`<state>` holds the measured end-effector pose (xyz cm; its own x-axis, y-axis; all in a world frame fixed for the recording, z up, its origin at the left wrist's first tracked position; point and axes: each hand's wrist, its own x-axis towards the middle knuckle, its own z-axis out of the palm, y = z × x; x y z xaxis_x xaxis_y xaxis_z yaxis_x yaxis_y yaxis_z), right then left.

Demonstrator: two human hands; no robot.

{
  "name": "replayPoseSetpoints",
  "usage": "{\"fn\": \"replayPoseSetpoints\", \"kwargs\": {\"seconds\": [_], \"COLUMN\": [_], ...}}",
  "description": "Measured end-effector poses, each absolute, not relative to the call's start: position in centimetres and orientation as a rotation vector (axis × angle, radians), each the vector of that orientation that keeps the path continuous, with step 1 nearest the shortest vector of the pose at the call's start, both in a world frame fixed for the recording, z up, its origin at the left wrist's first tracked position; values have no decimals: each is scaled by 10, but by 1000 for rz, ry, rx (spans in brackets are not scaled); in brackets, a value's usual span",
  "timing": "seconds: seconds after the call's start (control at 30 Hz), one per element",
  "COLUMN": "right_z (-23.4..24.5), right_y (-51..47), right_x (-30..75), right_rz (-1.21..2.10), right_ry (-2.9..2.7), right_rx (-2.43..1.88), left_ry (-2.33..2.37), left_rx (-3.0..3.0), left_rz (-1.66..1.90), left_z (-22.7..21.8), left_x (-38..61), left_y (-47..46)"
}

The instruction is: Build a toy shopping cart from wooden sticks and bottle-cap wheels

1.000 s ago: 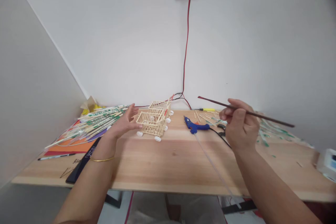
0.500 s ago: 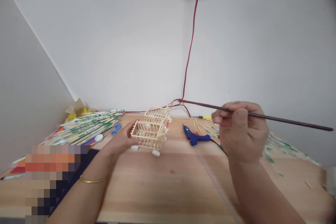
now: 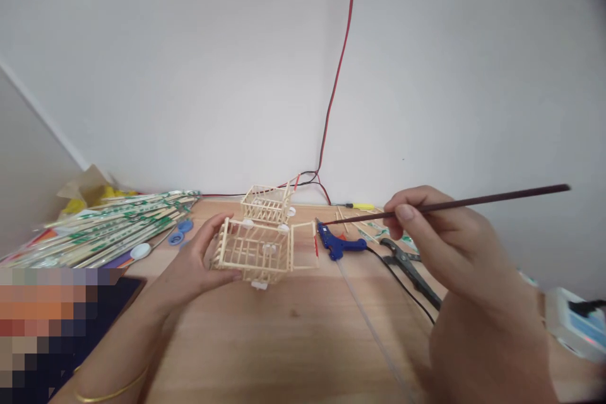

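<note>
My left hand [image 3: 201, 262] grips the near end of a small cart [image 3: 255, 246] built of thin wooden sticks, with white round wheels. The cart is tilted, its open top facing me, and its handle frame at the right carries a red patch on the end bar. In my right hand [image 3: 440, 233], pinched between thumb and fingers, is a long dark brown paintbrush [image 3: 497, 197]. Its thin reddish tip points left, close to the cart's handle; whether it touches cannot be made out. A second stick cart [image 3: 265, 202] with a red-marked handle stands behind, by the wall.
A blue glue gun [image 3: 338, 243] lies right of the cart, its cord running right past pliers [image 3: 411, 271]. Wrapped sticks [image 3: 127, 227], blue rings [image 3: 176, 238] and a white disc [image 3: 141, 251] lie at left. A yellow-handled tool [image 3: 362, 206] is at the back, a power strip [image 3: 575, 322] at right.
My left hand has lifted and turned the cart so its handle points right. My right hand has lowered the paintbrush, bringing its tip near that handle. The view has shifted right.
</note>
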<state>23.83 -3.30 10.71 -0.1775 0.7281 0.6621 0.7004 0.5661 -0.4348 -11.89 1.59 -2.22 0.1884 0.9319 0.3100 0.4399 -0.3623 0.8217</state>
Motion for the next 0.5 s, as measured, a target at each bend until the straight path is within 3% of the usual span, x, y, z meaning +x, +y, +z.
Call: {"fn": "replayPoseSetpoints", "kwargs": {"seconds": [0.5], "right_z": [108], "right_y": [-36], "right_x": [225], "right_rz": [55], "right_ry": [-2100], "right_rx": [-1084], "left_ry": [1290], "left_rx": [1854], "left_rz": [1145], "left_z": [-21], "left_x": [-116], "left_y": [14]}}
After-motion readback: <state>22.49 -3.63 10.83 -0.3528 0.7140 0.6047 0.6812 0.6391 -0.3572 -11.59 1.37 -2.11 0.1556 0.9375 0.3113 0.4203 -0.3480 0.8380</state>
